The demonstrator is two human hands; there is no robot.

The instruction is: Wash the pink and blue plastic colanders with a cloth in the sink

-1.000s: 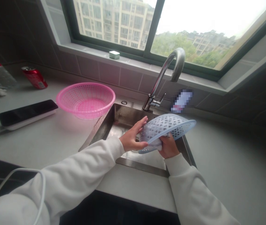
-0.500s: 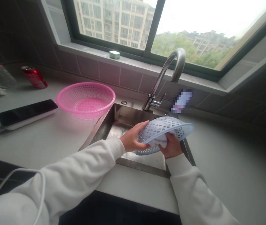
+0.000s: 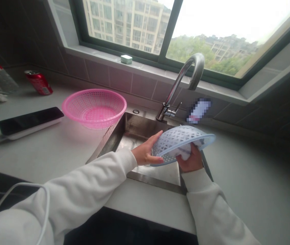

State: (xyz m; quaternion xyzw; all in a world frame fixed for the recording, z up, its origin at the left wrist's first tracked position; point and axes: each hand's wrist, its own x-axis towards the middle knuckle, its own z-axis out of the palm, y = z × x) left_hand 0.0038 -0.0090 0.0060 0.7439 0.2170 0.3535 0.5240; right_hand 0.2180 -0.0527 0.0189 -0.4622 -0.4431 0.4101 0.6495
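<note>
A pale blue perforated basket (image 3: 182, 143) is held bottom-up and tilted over a stainless steel sink (image 3: 134, 132), its rim lower on the near side. The left hand (image 3: 146, 152) grips the basket's left edge, fingers spread along the outer wall and the thumb curled under the rim. The right hand (image 3: 192, 160) is closed around a white cloth (image 3: 186, 153) and presses it against the inside of the basket from below; only part of the cloth shows past the rim. Both arms wear white sleeves. A curved chrome faucet (image 3: 183, 81) rises behind the sink, its spout above the basket and apart from it. On the grey countertop (image 3: 58, 146) to the left, a pink basket (image 3: 94, 108) stands upright just beside the sink's corner, with a dark phone-like slab (image 3: 30, 121) further left and a red can (image 3: 39, 82) near the tiled wall. A small white box (image 3: 126, 59) sits on the window sill
</note>
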